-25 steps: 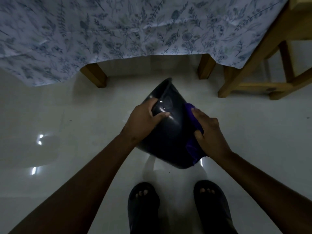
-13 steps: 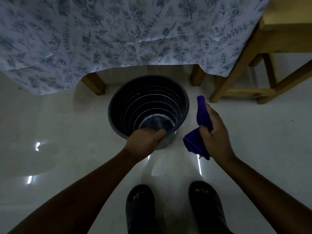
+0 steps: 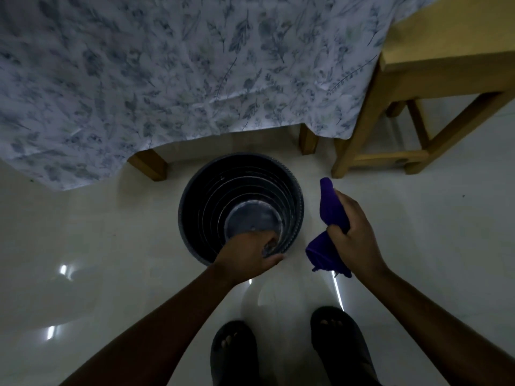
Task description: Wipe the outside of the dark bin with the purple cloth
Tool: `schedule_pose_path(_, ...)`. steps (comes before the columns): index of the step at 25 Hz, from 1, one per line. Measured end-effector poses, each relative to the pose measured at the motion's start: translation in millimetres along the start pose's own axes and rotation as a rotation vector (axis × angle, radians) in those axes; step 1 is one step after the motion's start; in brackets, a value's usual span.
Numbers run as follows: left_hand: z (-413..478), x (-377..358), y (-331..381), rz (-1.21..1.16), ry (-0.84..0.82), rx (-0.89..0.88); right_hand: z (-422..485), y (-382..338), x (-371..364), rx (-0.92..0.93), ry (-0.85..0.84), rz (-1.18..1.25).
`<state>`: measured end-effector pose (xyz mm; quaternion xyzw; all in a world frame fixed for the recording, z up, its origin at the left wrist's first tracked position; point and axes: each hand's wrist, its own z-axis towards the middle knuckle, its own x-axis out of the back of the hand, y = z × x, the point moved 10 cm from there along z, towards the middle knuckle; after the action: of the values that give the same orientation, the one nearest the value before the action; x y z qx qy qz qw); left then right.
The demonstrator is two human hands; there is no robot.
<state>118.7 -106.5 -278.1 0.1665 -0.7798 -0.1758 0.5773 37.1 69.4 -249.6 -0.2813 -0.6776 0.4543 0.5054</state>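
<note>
The dark round bin (image 3: 206,190) stands upright on the pale floor, its open mouth facing up and its ribbed inside and grey bottom showing. My left hand (image 3: 248,257) grips the near rim, fingers curled inside the bin. My right hand (image 3: 354,235) is a little to the right of the bin, apart from it, closed around the bunched purple cloth (image 3: 328,227), which sticks out above and below the fist.
A table with a leaf-printed cloth (image 3: 167,79) hangs over the floor just behind the bin, its wooden legs (image 3: 149,165) close by. A wooden stool (image 3: 418,107) stands at the right. My two dark sandals (image 3: 340,346) are near the bottom edge.
The bin went from tilted in both hands to upright on the floor. My right hand came off its side with the cloth and now hovers to the right.
</note>
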Motion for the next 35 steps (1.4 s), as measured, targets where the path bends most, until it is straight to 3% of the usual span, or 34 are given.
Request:
schedule_pose_path(4, 41.4, 51.0, 40.9, 0.01, 0.094, -0.087, 24.1, -26.6, 60.7, 0.004, 0.178, 0.009)
schedule_pose_path(11, 131.4, 103.2, 78.5, -0.119, 0.278, -0.177, 130.6, -97.1, 207.2, 0.292, 0.594, -0.285)
schedule_pose_path(14, 161.9, 125.4, 87.9, -0.147, 0.333, -0.207, 170.9, -108.2, 231.2, 0.347, 0.612, -0.45)
schedule_pose_path(19, 181.4, 166.2, 114.0, -0.177, 0.302, -0.215, 181.8, -132.2, 276.6, 0.305, 0.701, -0.422)
schedule_pose_path(21, 183.6, 177.4, 120.8, -0.157, 0.277, -0.194, 202.0, -128.7, 272.0, 0.257, 0.555, -0.489)
schedule_pose_path(25, 187.9, 206.8, 146.5, -0.173, 0.246, -0.172, 228.6, -90.6, 217.5, 0.133, 0.01, -0.828)
schedule_pose_path(27, 190.6, 223.1, 163.3, -0.182, 0.237, -0.182, 229.8, -87.6, 215.6, 0.066, -0.116, -0.895)
schedule_pose_path(31, 183.1, 250.4, 190.8, -0.204, 0.199, -0.122, 212.2, -107.9, 228.2, -0.008, -0.134, -0.889)
schedule_pose_path(35, 162.1, 299.4, 217.0, -0.243, 0.193, -0.094, 173.5, -176.9, 249.9, 0.123, -0.009, -0.773)
